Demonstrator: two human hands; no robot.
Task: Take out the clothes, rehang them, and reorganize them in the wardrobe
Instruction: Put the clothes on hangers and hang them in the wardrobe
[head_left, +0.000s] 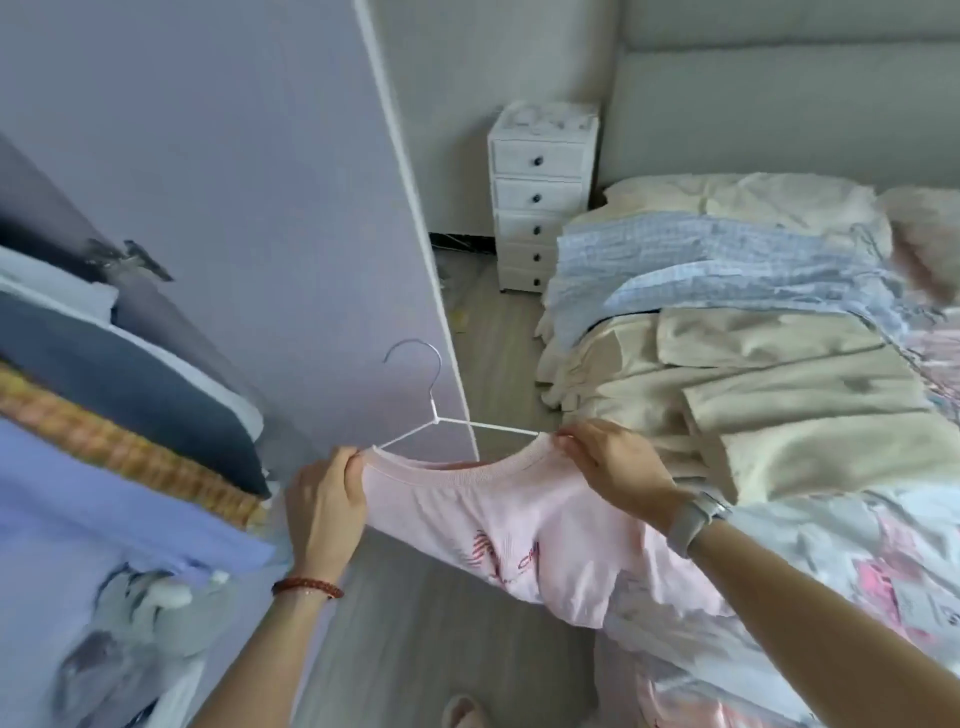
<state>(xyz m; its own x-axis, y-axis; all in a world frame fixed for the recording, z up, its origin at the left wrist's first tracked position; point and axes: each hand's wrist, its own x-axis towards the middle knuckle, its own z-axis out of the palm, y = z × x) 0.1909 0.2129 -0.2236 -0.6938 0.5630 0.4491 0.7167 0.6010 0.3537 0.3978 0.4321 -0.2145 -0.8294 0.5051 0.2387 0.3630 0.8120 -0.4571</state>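
Pink T-shirt (519, 525), one, hangs between two hands beside the bed (779, 415), its neckline on one white wire hanger (436, 415). Left hand (324, 512) grips its left shoulder with curled fingers; right hand (618, 462) pinches the right shoulder.

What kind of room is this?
A bedroom, most likely: a bed piled with folded clothes, a white drawer unit beside it, and an open wardrobe door.

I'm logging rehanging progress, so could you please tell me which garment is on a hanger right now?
The pink T-shirt, pinched at both shoulders by the left hand and right hand, is on the white hanger; the garments on the bed lie flat.
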